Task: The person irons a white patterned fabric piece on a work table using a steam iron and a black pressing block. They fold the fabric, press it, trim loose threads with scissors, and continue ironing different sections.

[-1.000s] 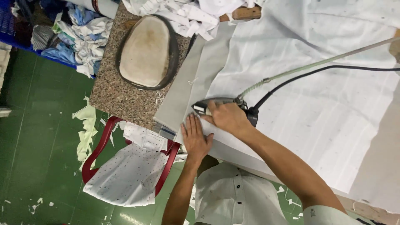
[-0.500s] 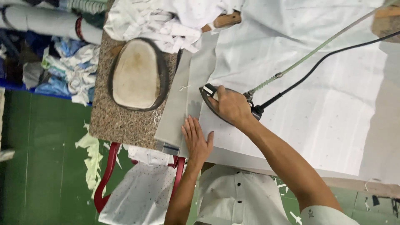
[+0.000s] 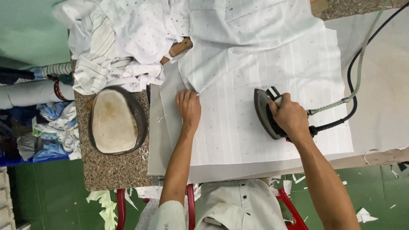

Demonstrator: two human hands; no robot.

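In the head view, the right hand [image 3: 289,116] sits right of centre with its fingers wrapped tight round the handle of a dark, pointed steam iron [image 3: 267,113]; the iron rests sole-down on a white, faintly striped and dotted cloth panel [image 3: 238,132] spread across the middle of the frame; a black cord and pale green hose [image 3: 355,81] curve away toward the upper right. The left hand [image 3: 188,107] lies centre-left, fingers together and flat, pressing the cloth's folded edge. At left, an oval beige pad with a dark rim [image 3: 116,120] lies on a speckled granite slab [image 3: 106,170]; crumpled white fabric pieces [image 3: 123,38] pile at upper left, perhaps covering a wooden handle [image 3: 181,47].
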